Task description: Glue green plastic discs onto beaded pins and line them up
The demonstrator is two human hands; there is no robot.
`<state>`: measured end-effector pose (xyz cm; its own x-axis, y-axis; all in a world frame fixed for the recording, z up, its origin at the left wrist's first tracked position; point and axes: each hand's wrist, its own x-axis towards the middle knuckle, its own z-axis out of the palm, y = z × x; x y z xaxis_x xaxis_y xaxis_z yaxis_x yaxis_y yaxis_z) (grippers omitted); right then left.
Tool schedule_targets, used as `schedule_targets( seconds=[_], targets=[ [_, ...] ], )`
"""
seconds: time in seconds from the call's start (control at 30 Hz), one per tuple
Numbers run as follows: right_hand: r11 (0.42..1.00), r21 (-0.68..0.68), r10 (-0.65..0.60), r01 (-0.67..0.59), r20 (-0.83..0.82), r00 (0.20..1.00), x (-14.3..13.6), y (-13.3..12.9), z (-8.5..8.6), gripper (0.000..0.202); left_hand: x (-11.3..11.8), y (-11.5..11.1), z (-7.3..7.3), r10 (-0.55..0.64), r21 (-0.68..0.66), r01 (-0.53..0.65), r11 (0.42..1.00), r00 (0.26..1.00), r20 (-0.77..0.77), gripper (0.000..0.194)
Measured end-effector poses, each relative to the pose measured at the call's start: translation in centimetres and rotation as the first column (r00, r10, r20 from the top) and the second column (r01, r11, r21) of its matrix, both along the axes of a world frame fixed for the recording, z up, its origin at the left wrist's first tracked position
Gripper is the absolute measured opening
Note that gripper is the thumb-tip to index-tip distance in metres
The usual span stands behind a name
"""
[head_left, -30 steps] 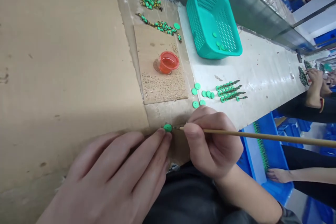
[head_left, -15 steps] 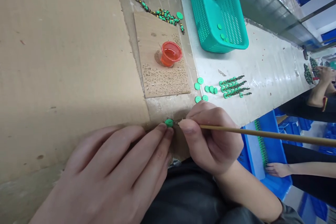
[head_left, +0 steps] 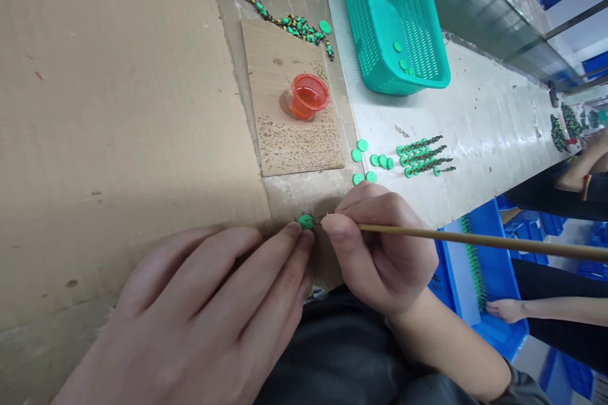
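Between the fingertips of my left hand [head_left: 223,304] is a small green disc [head_left: 306,221] with dark lines on its face. My right hand [head_left: 387,240] is closed around a thin brush [head_left: 456,236] with a long light-brown handle. The brush's fine tip points left and reaches the disc's right edge; whether it touches cannot be made out. Just beyond my right hand lie several loose green discs [head_left: 371,177]. Rows of green discs with dark twisted stems [head_left: 422,157] lie further right.
A red cup [head_left: 310,96] of liquid stands on a spotted board [head_left: 299,149]. Behind it are piles of green, black and yellow pieces [head_left: 301,28] and a green basket [head_left: 365,44] holding a few discs. At right, a co-worker's hand [head_left: 506,310] is over a blue tray [head_left: 498,234].
My right hand and the brush have shifted very slightly left. My left hand and the disc stay in place. The co-workers' hands at right have moved a little.
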<state>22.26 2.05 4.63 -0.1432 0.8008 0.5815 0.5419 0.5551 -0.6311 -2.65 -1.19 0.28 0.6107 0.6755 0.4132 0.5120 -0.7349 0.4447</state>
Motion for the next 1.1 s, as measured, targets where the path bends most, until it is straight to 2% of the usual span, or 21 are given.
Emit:
schedule_targets(
  seconds=[0.23,0.4,0.53,0.73,1.1],
  targets=[
    [1.0,-0.015,0.008,-0.009,-0.006,1.0,0.06,0.04,0.04,0.027,0.27,0.16,0.1,-0.01,0.02,0.01,1.0,1.0,0.008,0.046],
    [0.998,0.051,-0.023,0.029,-0.123,0.992,0.16,0.07,-0.37,0.019,0.53,0.1,-0.03,0.003,0.014,-0.003,1.0,1.0,0.007,0.043],
    [0.997,0.029,-0.065,0.07,-0.167,0.984,0.28,-0.02,-0.46,0.016,0.78,0.2,0.05,0.017,0.015,-0.017,1.0,1.0,0.001,0.041],
    [0.998,-0.052,-0.025,0.022,-0.056,0.998,0.4,-0.19,-0.22,0.022,0.72,0.56,0.45,0.022,0.002,-0.022,1.0,1.0,0.021,0.037],
    [0.996,-0.084,0.033,-0.034,-0.01,0.999,0.48,-0.22,0.43,0.022,0.95,0.74,0.48,0.02,-0.004,-0.02,1.0,0.999,0.032,0.034]
  ],
)
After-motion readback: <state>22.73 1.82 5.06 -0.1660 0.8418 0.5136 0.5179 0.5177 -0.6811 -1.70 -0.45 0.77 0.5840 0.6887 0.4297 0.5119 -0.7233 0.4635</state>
